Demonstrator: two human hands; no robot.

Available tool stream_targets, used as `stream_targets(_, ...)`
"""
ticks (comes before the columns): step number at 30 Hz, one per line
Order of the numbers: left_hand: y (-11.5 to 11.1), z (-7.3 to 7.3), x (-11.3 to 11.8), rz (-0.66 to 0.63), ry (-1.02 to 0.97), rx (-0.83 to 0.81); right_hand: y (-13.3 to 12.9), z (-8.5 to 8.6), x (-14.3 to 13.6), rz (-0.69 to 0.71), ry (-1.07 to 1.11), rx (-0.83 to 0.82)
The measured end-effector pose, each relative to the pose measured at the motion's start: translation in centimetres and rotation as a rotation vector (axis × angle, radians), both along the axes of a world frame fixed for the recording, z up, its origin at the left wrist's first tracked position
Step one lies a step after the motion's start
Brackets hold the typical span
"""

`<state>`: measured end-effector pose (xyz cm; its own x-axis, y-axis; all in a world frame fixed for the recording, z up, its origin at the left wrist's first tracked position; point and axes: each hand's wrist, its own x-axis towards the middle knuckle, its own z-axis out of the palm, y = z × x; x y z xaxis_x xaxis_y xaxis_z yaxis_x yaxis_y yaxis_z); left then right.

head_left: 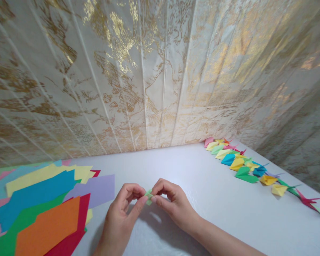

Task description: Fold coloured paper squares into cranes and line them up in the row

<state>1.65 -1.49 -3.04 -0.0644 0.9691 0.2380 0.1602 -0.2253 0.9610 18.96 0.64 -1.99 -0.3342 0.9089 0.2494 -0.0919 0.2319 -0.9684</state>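
Note:
A small piece of light green folded paper (149, 196) is held up between my two hands, just above the white table (160, 163). My left hand (125, 209) pinches its left side between thumb and fingers. From the right, my right hand (173, 202) grips the other side with thumb and forefinger. Fingertips cover much of the paper, so its exact folded shape cannot be made out.
Coloured paper sheets lie in an overlapping pile at the left, among them an orange sheet (49, 225), a blue sheet (40, 195) and a purple sheet (101, 190). Several folded paper figures, such as a green one (245, 175), line the right edge. A gold-patterned curtain (122, 89) hangs behind.

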Motion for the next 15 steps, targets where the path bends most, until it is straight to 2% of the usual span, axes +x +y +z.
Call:
stream_targets(5,-0.1,0.7,0.4,0.045,-0.028,-0.031,-0.3,-0.4,-0.6,0.018,0.198,-0.151)
stream_targets(10,0.0,1.6,0.5,0.025,0.014,-0.016,-0.3,-0.2,-0.6,0.009,0.179,-0.18)
stream_targets(15,0.4,1.6,0.5,0.004,-0.052,-0.01,0.1,-0.8,-0.9,-0.016,0.208,-0.243)
